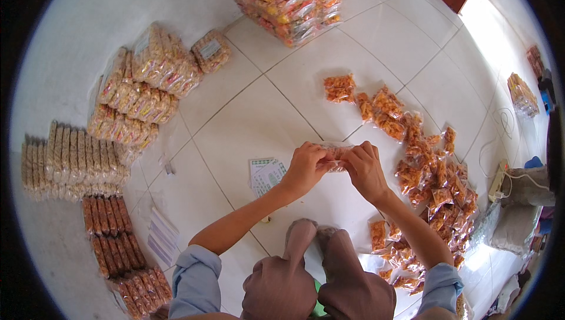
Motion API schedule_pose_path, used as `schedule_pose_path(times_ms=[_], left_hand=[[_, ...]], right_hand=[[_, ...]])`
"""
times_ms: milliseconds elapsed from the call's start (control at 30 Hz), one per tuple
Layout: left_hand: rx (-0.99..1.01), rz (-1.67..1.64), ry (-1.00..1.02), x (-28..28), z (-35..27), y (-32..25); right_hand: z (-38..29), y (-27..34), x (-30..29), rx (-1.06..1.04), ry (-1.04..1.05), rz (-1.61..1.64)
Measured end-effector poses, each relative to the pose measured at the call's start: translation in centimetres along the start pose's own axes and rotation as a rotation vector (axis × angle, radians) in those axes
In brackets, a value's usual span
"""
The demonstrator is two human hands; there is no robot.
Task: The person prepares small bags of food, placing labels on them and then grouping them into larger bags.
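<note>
Both hands meet over the tiled floor, fingers pinching the edge of a clear plastic packet [336, 144] with reddish-brown contents. My left hand [307, 163] grips its left end and my right hand [365, 164] its right end, thumbs close together at the near edge. The fingers hide much of the packet. Just left of my left hand lie printed paper labels [266, 173] with green patterns, overlapping on the floor. To the right of my right hand spreads a heap of clear packets of orange-brown snack chips [435, 187].
Stacked snack packs [145, 86] line the wall at left, with dark reddish-brown packs [117, 236] below them. A tall stack of colourful packs [287, 2] stands at the far side. A power strip [499, 179] with cables lies at right. Purple-striped sheets [161, 236] rest at lower left.
</note>
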State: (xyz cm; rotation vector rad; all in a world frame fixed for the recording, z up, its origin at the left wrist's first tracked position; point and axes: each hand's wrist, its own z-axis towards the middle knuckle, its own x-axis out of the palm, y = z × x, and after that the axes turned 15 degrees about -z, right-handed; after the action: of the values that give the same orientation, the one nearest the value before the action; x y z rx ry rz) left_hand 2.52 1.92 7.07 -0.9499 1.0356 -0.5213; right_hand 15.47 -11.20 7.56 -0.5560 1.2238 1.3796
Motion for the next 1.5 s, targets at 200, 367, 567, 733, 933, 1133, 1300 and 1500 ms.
schedule_pose_path(times_ms=[200,367,567,733,933,1133,1300,1500], left_hand=[[-0.192,0.021,0.111,-0.5,0.3,0.2],[-0.225,0.065,0.173,-0.8,1.0,0.9],[-0.204,0.102,0.163,-0.6,1.3,0.6],[-0.288,0.191,0.208,-0.7,2.7,0.9],[-0.456,0.147,0.291,-1.1,3.2,1.1],[-0.573,0.113,0.301,-1.7,5.0,2.0],[-0.691,0.071,0.448,-3.4,7.5,1.5],[-0.861,-0.009,0.502,-4.6,9.0,0.8]], right_hand=[[0.7,-0.2,-0.2,0.181,0.242,0.061],[1.5,-0.4,-0.1,0.258,0.348,0.082],[1.5,0.3,-0.7,0.312,0.374,0.058],[1.0,1.5,-0.3,0.137,-0.011,-0.194],[0.4,0.1,-0.1,-0.239,-0.094,-0.058],[0.7,-0.8,0.7,-0.313,-0.132,-0.185],[2.2,-0.7,0.8,-0.254,-0.122,-0.068],[3.2,-0.7,1.0,-0.236,-0.058,-0.003]])
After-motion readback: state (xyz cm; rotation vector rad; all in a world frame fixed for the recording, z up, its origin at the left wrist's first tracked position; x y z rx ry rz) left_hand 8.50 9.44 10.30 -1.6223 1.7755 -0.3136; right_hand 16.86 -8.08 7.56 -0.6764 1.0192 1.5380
